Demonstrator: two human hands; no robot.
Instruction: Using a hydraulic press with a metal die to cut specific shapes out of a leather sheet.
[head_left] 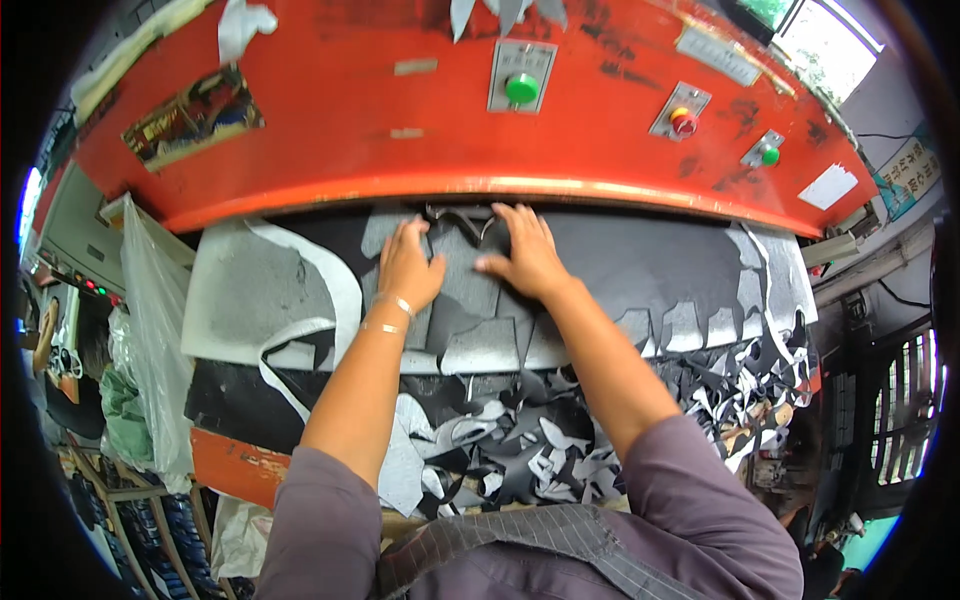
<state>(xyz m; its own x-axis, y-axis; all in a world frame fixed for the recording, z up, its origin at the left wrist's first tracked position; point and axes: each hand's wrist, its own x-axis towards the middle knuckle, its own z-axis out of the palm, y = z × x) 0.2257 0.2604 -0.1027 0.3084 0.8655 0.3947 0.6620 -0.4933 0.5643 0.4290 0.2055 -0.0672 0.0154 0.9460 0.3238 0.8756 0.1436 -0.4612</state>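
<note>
Striped strap (505, 537); metal die (468, 226) between left hand (411, 268), right hand (530, 255)

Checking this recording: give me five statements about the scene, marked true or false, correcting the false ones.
1. The left hand and right hand flank a dark metal shape. True.
2. A thin band is on the right wrist. False: it is on the left.
3. A red button sits between two green buttons. True.
4. The machine panel is blue. False: orange-red.
5. The scraps lie beyond the hands. False: they lie nearer the body.
</note>
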